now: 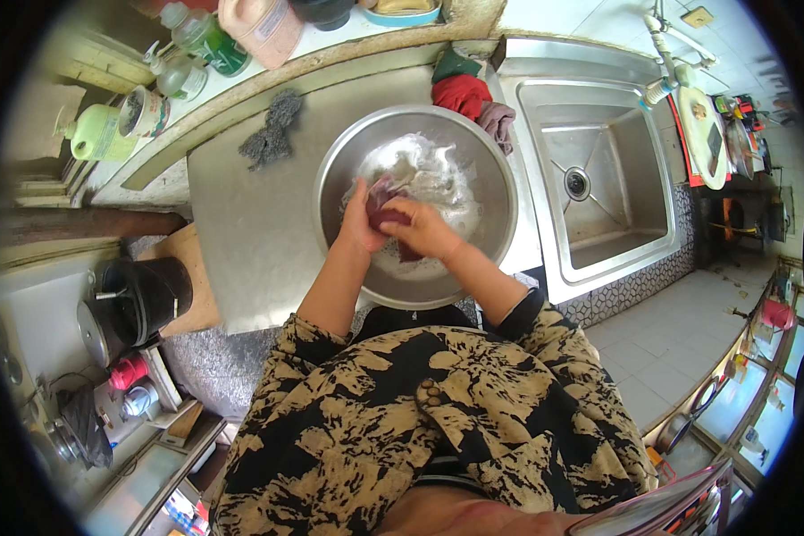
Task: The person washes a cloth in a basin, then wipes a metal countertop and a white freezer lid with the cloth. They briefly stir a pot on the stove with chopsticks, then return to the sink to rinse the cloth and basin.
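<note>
Over a large round metal basin (pixel 496 258) of sudsy water, my left hand (pixel 363 218) and my right hand (pixel 423 228) meet on a wet purplish-red cloth (pixel 383 209). The cloth is bunched between the fingers, and part of it hangs below my right hand towards the water. White foam (pixel 415 157) floats mostly on the far side of the basin. Beyond the basin's far right rim lie a red cloth (pixel 461 96) and a mauve cloth (pixel 497 122). My hands hide part of the held cloth.
To the right is a stainless steel sink (pixel 593 231). Grey scouring mesh (pixel 271 134) lies on the metal counter (pixel 241 228). A ledge behind holds a green liquid bottle (pixel 218 43), a pump bottle (pixel 179 79) and a pink jug (pixel 261 30). A black bucket (pixel 154 291) stands at the left.
</note>
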Demonstrator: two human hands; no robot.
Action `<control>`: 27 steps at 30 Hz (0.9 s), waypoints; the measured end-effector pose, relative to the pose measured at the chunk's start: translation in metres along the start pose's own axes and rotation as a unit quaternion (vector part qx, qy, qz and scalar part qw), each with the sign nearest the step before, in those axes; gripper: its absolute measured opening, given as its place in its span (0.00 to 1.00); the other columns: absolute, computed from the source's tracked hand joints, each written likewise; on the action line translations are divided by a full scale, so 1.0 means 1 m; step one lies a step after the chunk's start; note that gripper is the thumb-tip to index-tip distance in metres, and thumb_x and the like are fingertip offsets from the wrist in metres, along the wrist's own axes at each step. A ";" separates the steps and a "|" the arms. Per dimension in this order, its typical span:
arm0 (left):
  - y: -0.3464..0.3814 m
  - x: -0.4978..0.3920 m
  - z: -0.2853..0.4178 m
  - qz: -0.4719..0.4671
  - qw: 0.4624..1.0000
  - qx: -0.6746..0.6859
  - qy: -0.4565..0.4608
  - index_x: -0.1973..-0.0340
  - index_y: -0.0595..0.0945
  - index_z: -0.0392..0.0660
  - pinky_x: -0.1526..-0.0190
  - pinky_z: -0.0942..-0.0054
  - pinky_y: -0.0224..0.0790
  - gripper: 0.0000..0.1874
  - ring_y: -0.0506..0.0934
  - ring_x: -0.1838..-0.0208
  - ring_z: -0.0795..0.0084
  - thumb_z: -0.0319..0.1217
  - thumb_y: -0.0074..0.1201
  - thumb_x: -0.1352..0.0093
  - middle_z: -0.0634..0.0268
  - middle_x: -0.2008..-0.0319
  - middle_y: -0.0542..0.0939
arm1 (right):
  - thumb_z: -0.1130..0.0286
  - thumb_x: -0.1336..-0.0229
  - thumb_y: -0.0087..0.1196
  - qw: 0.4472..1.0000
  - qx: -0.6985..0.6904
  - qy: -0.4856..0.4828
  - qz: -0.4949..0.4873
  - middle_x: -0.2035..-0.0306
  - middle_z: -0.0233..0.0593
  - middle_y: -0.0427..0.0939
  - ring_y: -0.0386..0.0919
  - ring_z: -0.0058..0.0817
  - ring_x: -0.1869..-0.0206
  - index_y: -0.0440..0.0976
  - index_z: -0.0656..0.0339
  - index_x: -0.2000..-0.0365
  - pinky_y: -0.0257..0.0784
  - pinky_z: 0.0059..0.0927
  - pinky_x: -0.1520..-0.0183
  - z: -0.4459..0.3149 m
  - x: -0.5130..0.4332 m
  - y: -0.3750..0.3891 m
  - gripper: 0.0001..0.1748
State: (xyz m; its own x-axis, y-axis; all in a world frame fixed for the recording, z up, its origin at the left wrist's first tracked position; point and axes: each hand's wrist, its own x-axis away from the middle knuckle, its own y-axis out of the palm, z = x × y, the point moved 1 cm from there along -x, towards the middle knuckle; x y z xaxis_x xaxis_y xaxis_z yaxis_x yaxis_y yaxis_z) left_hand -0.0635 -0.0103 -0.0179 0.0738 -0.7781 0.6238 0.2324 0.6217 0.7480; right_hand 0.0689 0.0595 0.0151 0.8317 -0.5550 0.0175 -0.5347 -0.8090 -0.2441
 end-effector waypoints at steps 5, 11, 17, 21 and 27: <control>0.014 -0.003 -0.016 -0.064 0.989 -0.115 0.067 0.50 0.78 0.43 0.50 0.61 0.76 0.22 0.81 0.55 0.64 0.49 0.51 0.25 0.60 0.55 0.82 | 0.55 0.43 0.61 0.983 0.169 -0.076 -0.007 0.65 0.49 0.83 0.82 0.47 0.64 0.79 0.58 0.62 0.76 0.43 0.60 -0.037 0.016 0.002 0.17; 0.031 -0.007 -0.030 0.125 0.974 -0.187 0.038 0.51 0.79 0.42 0.49 0.60 0.76 0.25 0.81 0.52 0.62 0.52 0.41 0.24 0.58 0.52 0.82 | 0.46 0.34 0.47 0.963 0.235 0.083 0.103 0.68 0.55 0.83 0.82 0.52 0.66 0.83 0.58 0.67 0.77 0.50 0.59 -0.006 0.007 -0.020 0.26; -0.019 0.003 0.014 -0.033 0.416 -0.803 0.425 0.40 0.70 0.40 0.41 0.56 0.69 0.28 0.74 0.42 0.50 0.27 0.62 0.34 0.46 0.46 0.74 | 0.52 0.34 0.51 0.937 0.194 0.112 0.266 0.62 0.56 0.81 0.80 0.53 0.59 0.80 0.57 0.61 0.75 0.49 0.54 0.063 0.006 -0.041 0.19; -0.033 -0.007 0.020 0.075 0.526 -0.798 0.284 0.33 0.65 0.42 0.30 0.48 0.53 0.46 0.61 0.30 0.37 0.37 0.71 0.46 0.43 0.32 0.63 | 0.69 0.40 0.51 0.912 0.391 0.123 -0.014 0.52 0.52 0.77 0.80 0.54 0.51 0.72 0.49 0.47 0.76 0.49 0.48 0.092 0.012 -0.031 0.19; -0.005 0.010 0.002 -0.017 0.413 -0.846 0.337 0.29 0.60 0.43 0.26 0.46 0.43 0.61 0.53 0.25 0.37 0.40 0.77 0.56 0.43 0.29 0.61 | 0.66 0.51 0.63 0.925 0.332 0.179 -0.047 0.55 0.47 0.83 0.81 0.48 0.52 0.80 0.53 0.55 0.75 0.46 0.48 0.048 0.006 -0.052 0.20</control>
State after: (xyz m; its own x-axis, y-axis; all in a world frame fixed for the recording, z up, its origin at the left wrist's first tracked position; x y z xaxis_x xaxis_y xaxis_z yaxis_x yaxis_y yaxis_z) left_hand -0.0657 -0.0209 -0.0153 0.1629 -0.9866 -0.0120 0.5475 0.1005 -0.8307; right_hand 0.1086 0.1075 -0.0191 0.7035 -0.6125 0.3606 -0.1539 -0.6266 -0.7640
